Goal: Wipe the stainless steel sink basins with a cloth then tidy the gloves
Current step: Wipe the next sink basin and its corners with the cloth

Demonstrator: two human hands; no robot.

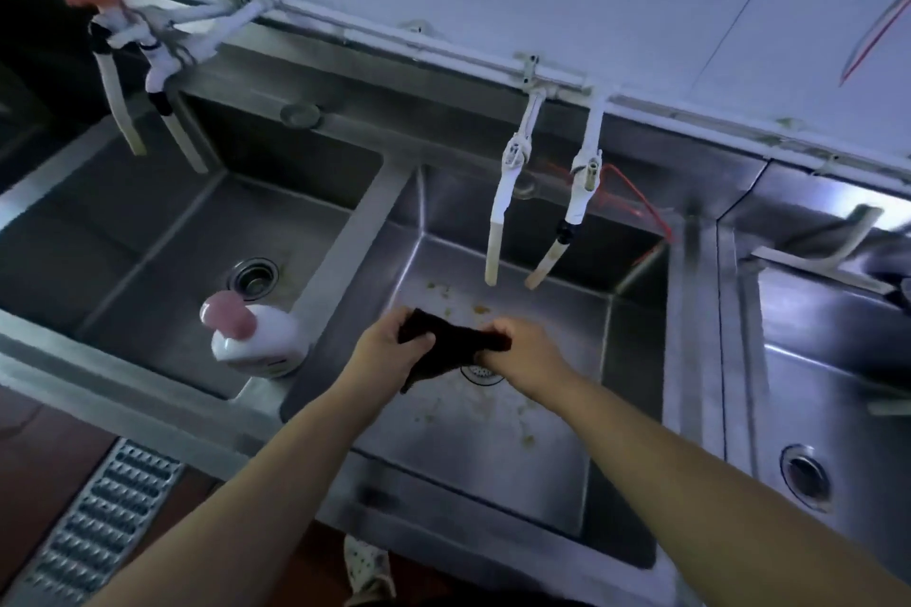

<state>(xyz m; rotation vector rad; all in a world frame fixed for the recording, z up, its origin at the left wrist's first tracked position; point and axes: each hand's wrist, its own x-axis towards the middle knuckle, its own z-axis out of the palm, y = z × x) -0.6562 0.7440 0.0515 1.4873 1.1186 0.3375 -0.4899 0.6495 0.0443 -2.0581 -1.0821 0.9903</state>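
Dark cloth (456,350), soft and crumpled, stretched between both hands above the middle basin (636,360). Left hand (389,352) grips one end, fingers curled round it; right hand (525,352) pinches the other end. Cloth hangs just over the round drain strainer (480,374), not touching the floor of the basin. Yellowish crumbs (480,309) scattered on the steel bottom. Two white taps (542,207) hang over the far wall. Left basin (148,232) holds a white bottle with pink cap (256,335), near the dividing rim (345,256). Right basin (838,360) beyond a steel ridge.
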